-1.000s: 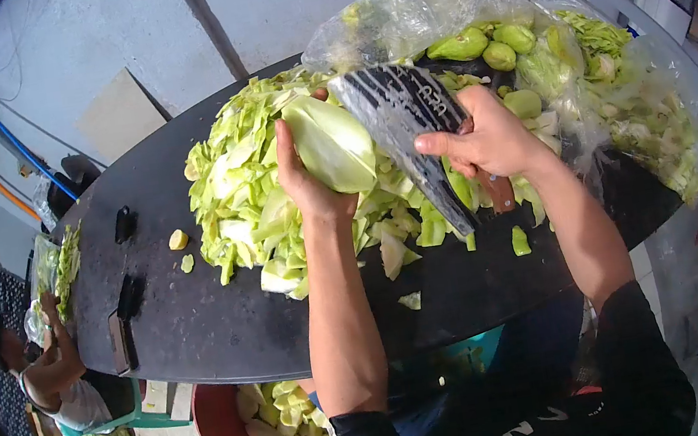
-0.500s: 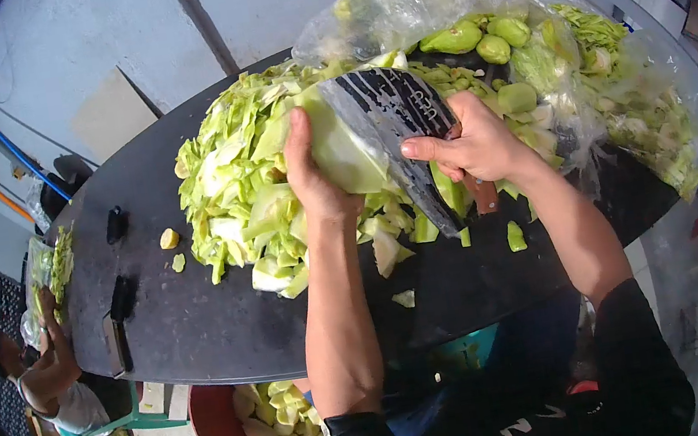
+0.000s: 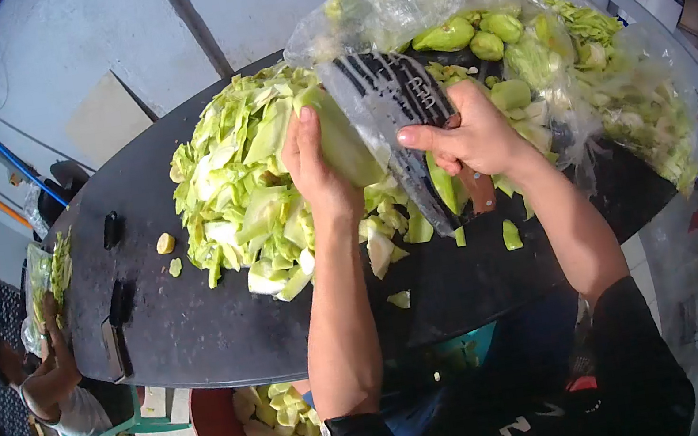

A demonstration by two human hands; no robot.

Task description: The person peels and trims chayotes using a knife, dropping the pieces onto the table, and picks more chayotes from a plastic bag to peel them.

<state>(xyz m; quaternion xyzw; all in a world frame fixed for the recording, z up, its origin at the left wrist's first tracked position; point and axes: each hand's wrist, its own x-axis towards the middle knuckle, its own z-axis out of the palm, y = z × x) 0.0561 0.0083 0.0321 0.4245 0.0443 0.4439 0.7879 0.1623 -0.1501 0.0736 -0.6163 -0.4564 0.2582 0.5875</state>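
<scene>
My left hand [image 3: 319, 164] grips a big pale-green piece of vegetable [image 3: 340, 134], thumb on the near face. Wrapped round the wooden handle of a broad dark cleaver [image 3: 382, 102] is my right hand [image 3: 476, 138], its thumb lying along the blade. The cleaver is tilted, with its wet, streaked blade close to the right side of the piece; whether they touch I cannot tell. Behind and left of my left hand rises a heap of cut green slices [image 3: 230, 199]. Small scraps [image 3: 399, 300] lie on the dark table below the blade.
Whole green chayotes [image 3: 486, 46] and a clear plastic bag of slices [image 3: 648, 122] are at the right. Dark objects [image 3: 118, 304] lie at the table's left. Below its front edge stands a red tub [image 3: 219, 432] of pieces. Another person [image 3: 56, 384] sits far left.
The piece in my left hand has turned so that its cut face is less visible. The cleaver blade has shifted slightly left, and more of its dark face shows.
</scene>
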